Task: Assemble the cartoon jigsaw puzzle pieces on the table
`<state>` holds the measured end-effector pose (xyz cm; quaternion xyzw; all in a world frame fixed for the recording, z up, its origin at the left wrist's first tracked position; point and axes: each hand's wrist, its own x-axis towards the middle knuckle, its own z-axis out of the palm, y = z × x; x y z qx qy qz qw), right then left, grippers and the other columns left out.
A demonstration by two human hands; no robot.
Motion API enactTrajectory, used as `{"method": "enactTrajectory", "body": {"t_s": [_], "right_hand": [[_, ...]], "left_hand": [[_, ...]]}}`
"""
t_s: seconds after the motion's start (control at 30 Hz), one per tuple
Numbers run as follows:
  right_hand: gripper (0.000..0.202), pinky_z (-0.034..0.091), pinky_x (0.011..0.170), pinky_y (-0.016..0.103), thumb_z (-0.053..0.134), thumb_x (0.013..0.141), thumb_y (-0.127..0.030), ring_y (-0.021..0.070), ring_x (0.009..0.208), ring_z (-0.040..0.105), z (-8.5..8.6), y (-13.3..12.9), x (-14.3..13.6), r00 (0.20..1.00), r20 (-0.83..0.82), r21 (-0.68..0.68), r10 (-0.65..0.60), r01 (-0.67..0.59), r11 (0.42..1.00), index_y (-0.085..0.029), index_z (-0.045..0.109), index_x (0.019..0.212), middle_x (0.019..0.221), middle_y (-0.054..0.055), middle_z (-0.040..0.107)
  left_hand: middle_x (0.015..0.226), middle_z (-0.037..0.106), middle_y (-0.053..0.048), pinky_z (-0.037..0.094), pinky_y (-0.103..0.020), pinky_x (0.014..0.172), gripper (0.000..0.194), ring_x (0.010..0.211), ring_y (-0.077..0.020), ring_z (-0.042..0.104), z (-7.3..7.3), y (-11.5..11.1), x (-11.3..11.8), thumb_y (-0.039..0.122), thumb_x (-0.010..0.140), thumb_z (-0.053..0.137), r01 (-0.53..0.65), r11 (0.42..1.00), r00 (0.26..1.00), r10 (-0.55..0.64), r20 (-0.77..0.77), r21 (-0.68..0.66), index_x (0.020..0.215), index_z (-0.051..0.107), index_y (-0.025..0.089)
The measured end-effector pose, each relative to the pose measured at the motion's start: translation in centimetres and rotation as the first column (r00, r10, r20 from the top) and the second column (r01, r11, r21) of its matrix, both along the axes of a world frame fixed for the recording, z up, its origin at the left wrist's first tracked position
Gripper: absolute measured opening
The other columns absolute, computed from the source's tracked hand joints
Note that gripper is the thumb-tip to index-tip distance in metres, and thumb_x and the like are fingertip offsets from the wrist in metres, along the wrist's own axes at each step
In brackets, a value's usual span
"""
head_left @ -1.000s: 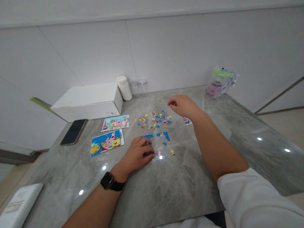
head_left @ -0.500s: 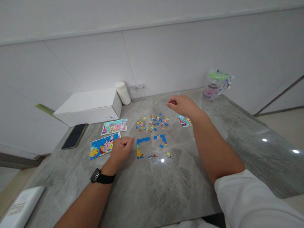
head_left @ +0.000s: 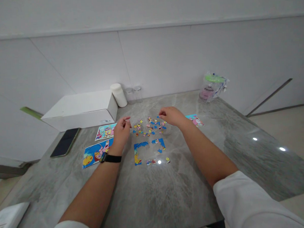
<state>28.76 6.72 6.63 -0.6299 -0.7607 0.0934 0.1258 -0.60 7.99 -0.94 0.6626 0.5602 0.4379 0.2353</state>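
Versus 0.5 s ago: bare left hand [head_left: 121, 132], with black-banded watch [head_left: 113, 158], has advanced from beside the blue-and-yellow L-shaped puzzle section [head_left: 137, 159] to the left side of the scattered small multicoloured puzzle pieces [head_left: 148, 125]. Fingers loosely bent; cannot tell whether they hold a piece. It now covers the right end of the light-blue printed card [head_left: 104, 131]. Bare right hand [head_left: 171, 116] has come closer, to the scatter's far right corner; fingers curled, tips close together; cannot tell whether a piece is pinched. Layout unchanged: L-shaped section, blue corner section [head_left: 161, 141] and short mixed-colour strip [head_left: 151, 162] lie flat on the grey marbled surface [head_left: 186, 187]. Room: surface runs from strip to near edge, and rightward to a slanting edge. White rectangular box [head_left: 78, 112] bounds the far left.
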Motion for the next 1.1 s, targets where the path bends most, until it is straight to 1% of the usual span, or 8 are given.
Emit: {"method": "enactTrajectory", "body": {"t_s": [0.1,0.23,0.43,0.5,0.67,0.9,1.0,1.1], "right_hand": [[0.028,0.05,0.099,0.031,0.061,0.101,-0.027,0.0234,0.116,0.069,-2.3,0.7,-1.5,0.999,0.025,0.034,0.024,-0.025,0.999,-0.02,0.075,0.124,0.127,0.011,0.077],[0.035,0.044,0.112,0.035,0.054,0.106,-0.032,0.026,0.129,0.062,-5.3,1.3,-3.3,0.996,0.06,0.075,0.065,-0.07,0.995,-0.019,0.07,0.135,0.138,0.015,0.071],[0.046,0.036,0.12,0.045,0.058,0.105,-0.042,0.0313,0.137,0.054,-8.5,1.8,-4.9,0.992,0.114,0.103,0.053,-0.065,0.993,-0.02,0.066,0.144,0.146,0.015,0.066],[0.048,0.035,0.121,0.047,0.058,0.105,-0.045,0.0314,0.138,0.054,-9.0,1.9,-5.0,0.991,0.118,0.112,0.06,-0.074,0.991,-0.022,0.066,0.145,0.147,0.014,0.065],[0.044,0.035,0.12,0.048,0.051,0.108,-0.043,0.0297,0.137,0.055,-9.6,1.7,-5.0,0.981,0.096,0.132,0.17,-0.182,0.974,-0.029,0.065,0.147,0.147,0.01,0.066],[0.04,0.035,0.121,0.048,0.052,0.108,-0.043,0.0292,0.136,0.057,-10.0,1.6,-4.5,0.972,0.025,0.19,0.233,-0.234,0.954,-0.023,0.071,0.137,0.144,0.011,0.069],[0.04,0.029,0.126,0.056,0.05,0.108,-0.042,0.0309,0.145,0.051,-10.3,1.7,-4.4,0.962,0.022,0.154,0.273,-0.273,0.95,-0.026,0.071,0.139,0.152,0.009,0.065],[0.041,0.025,0.127,0.061,0.049,0.109,-0.039,0.0317,0.149,0.048,-10.6,1.8,-4.5,0.956,0.006,0.121,0.292,-0.291,0.949,-0.027,0.068,0.144,0.155,0.008,0.063]], "left_hand": [[0.097,0.076,-0.004,0.052,-0.031,0.079,0.035,0.083,-0.0184,0.067,-1.7,0.5,-0.1,0.034,0.1,0.05,0.016,1.0,1.0,-0.016,0.013,0.016,0.13,0.063,0.02],[0.111,0.076,-0.008,0.054,-0.038,0.092,0.035,0.099,-0.0214,0.07,-3.3,1.0,-0.2,0.027,0.098,0.054,0.12,0.993,0.99,-0.119,-0.072,0.015,0.131,0.062,0.02],[0.112,0.074,-0.009,0.055,-0.044,0.098,0.035,0.104,-0.0244,0.069,-4.2,1.6,0.0,0.019,0.093,0.058,0.101,0.994,0.988,-0.095,-0.125,0.043,0.127,0.064,0.02],[0.112,0.074,-0.009,0.055,-0.045,0.099,0.035,0.105,-0.0251,0.068,-4.2,1.5,0.3,0.017,0.092,0.058,0.105,0.993,0.986,-0.097,-0.135,0.055,0.126,0.065,0.02],[0.112,0.073,-0.009,0.056,-0.045,0.1,0.031,0.107,-0.0254,0.068,-3.9,0.9,0.8,0.014,0.09,0.059,0.146,0.985,0.979,-0.131,-0.156,0.088,0.12,0.067,0.021],[0.113,0.075,-0.009,0.056,-0.046,0.104,0.029,0.111,-0.0258,0.069,-3.6,0.7,0.9,0.015,0.091,0.062,0.172,0.977,0.97,-0.146,-0.195,0.123,0.118,0.07,0.02],[0.121,0.075,-0.01,0.053,-0.046,0.109,0.027,0.118,-0.0264,0.068,-3.4,0.5,1.0,0.019,0.094,0.063,0.236,0.958,0.948,-0.19,-0.257,0.161,0.12,0.071,0.02],[0.14,0.071,-0.01,0.046,-0.048,0.12,0.032,0.134,-0.0262,0.062,-3.1,0.2,1.3,0.025,0.099,0.059,0.351,0.923,0.892,-0.277,-0.358,0.161,0.129,0.07,0.021]]}}
